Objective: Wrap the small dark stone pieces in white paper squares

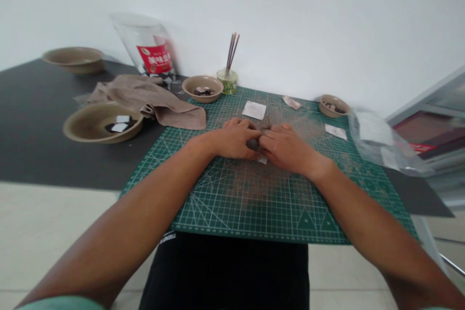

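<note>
sleeve; left hand, right hand, grip holding dark piece; red label: 美味

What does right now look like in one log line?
left hand: at dark piece; right hand: at dark piece; grip: unclear; beneath: white scrap, mat; beyond: white square

We're at head height, one camera peering forward and down over the table, wall at twelve o'clock, lap at six!
</note>
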A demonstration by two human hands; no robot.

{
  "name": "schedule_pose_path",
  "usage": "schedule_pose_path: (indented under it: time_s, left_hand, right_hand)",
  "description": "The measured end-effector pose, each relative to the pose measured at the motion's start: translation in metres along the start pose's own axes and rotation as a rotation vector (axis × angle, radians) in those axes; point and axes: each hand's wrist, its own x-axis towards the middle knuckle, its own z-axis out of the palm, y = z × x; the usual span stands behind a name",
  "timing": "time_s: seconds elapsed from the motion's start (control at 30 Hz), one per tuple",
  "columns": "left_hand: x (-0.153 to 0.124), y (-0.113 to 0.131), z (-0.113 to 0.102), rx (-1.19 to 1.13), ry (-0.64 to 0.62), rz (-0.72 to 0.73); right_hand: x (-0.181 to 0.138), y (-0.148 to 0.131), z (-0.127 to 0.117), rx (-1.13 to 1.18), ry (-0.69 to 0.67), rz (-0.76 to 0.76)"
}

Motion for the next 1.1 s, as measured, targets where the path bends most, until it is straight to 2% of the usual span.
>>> schedule_pose_path:
  time_s: [0.27,0.5,0.67,0.87,0.97,1.1]
  left_hand:
    - [-0.002,0.002,-0.001,-0.015,-0.021,-0.005]
    - [0.0,0.001,0.0,-0.013,-0.014,-0.022]
    - [0.0,0.0,0.001,-0.02,0.0,0.011]
    - [0.001,0.0,0.001,-0.021,0.005,0.001]
    - [-0.001,0.0,0.001,-0.026,-0.008,-0.007]
    - [-0.001,0.001,0.001,-0.065,0.057,-0.007]
  right_hand:
    - [-0.008,0.005,-0.002,0.007,-0.038,0.019]
    - [0.004,0.0,0.0,0.022,-0.005,0.017]
    - [-0.009,0.007,-0.002,0.046,-0.048,0.02]
    - [0.004,-0.001,0.007,0.086,0.044,0.044]
    - [0.004,-0.001,0.009,0.305,0.153,0.175]
    - [-0.007,0.007,0.009,0.893,0.286,0.48]
